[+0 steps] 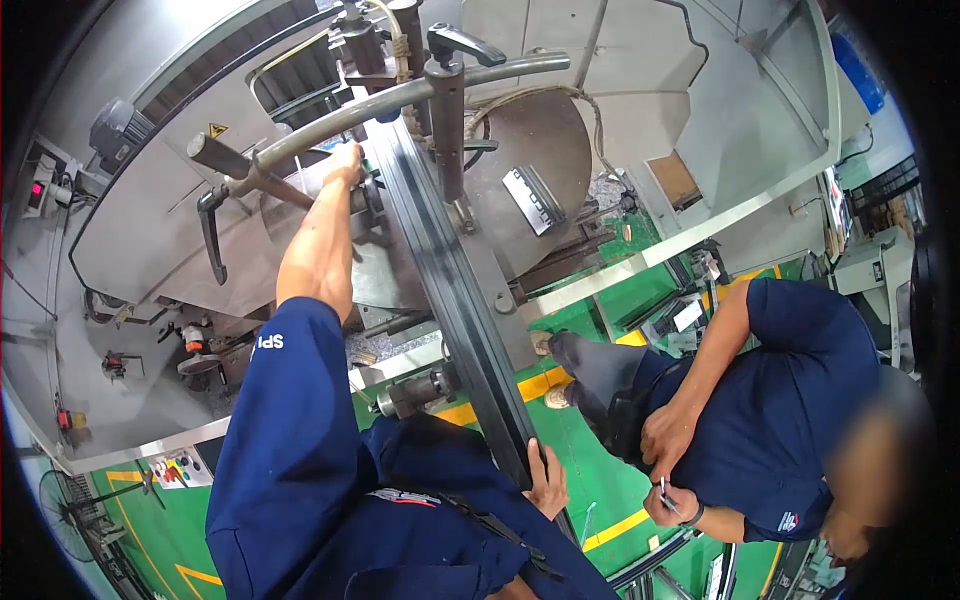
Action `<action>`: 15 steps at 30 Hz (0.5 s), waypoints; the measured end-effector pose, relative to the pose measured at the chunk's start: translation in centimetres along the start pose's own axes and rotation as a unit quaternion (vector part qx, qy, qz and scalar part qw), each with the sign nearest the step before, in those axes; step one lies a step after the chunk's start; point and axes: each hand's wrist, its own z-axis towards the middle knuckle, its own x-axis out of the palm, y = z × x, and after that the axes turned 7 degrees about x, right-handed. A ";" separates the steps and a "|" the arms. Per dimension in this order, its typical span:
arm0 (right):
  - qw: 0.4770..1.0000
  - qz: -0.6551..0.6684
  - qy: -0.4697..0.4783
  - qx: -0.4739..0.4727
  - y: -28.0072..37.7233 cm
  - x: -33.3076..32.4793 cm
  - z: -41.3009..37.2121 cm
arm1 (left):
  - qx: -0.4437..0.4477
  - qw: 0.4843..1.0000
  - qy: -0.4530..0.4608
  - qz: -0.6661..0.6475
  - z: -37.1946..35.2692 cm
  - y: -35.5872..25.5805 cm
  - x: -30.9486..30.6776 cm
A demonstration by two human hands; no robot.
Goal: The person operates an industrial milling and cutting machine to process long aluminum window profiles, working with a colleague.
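A long black grooved profile bar runs from the machine down towards my body, lying on the machine's bed at its far end. My right hand is wrapped around the near end, fingers over its edge. My left arm reaches forward into the machine. There my left hand is beside the bar's far end, near a dark clamp part; its fingers are mostly hidden. Over the bar arches a curved metal tube, with a thick upright post and a black lever handle on it.
A co-worker stands close on the right, holding a small pen-like object. A round metal plate bears a labelled piece. A second black lever hangs left of my arm. More profiles lie low at right.
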 end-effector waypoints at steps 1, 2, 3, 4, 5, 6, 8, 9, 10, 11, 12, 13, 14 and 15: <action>1.000 0.000 -0.002 -0.001 -0.3 0.1 0.0 | -0.016 0.999 0.016 -0.039 0.3 0.4 0.2; 1.000 0.002 -0.003 -0.003 -0.4 0.3 -0.1 | -0.033 0.996 0.032 -0.077 0.3 1.0 0.4; 1.000 0.005 -0.002 -0.003 -0.1 0.2 0.1 | -0.014 0.998 -0.017 -0.051 -1.4 -0.8 -0.7; 1.000 0.011 0.003 -0.003 0.3 0.1 0.4 | 0.108 0.993 -0.046 -0.023 -0.3 1.7 0.5; 1.000 0.016 0.008 -0.001 0.8 -0.3 0.5 | 0.061 0.997 -0.020 -0.050 0.1 1.8 0.5; 1.000 0.018 0.013 0.004 1.1 -0.7 0.5 | 0.015 0.997 0.007 -0.078 0.0 1.1 0.0; 1.000 0.012 0.018 -0.003 0.7 -0.7 0.2 | -0.021 0.994 0.051 -0.095 0.8 1.4 0.1; 1.000 0.009 0.019 -0.008 0.5 -0.4 0.3 | 0.049 0.998 0.007 -0.043 -1.3 -1.7 -2.1; 1.000 0.012 0.002 -0.006 0.2 0.0 0.3 | 0.049 0.998 0.010 -0.039 -0.7 -1.3 -1.6; 1.000 0.016 -0.012 -0.005 -0.1 0.6 0.1 | 0.047 0.998 0.014 -0.034 -0.1 -0.8 -1.1; 0.999 0.020 -0.025 -0.004 -0.1 0.8 -0.1 | 0.045 0.998 0.018 -0.029 -0.2 -0.5 -1.0; 0.999 0.017 -0.028 -0.002 -0.1 0.9 -0.1 | 0.043 0.999 0.007 -0.030 -0.2 -0.3 -0.7; 0.999 0.014 -0.032 -0.001 0.1 1.0 0.0 | 0.036 0.999 0.011 -0.031 -0.1 -0.3 -0.6; 0.999 0.010 -0.036 -0.001 0.2 1.0 0.1 | 0.033 0.999 0.010 -0.026 -0.3 -0.5 -0.7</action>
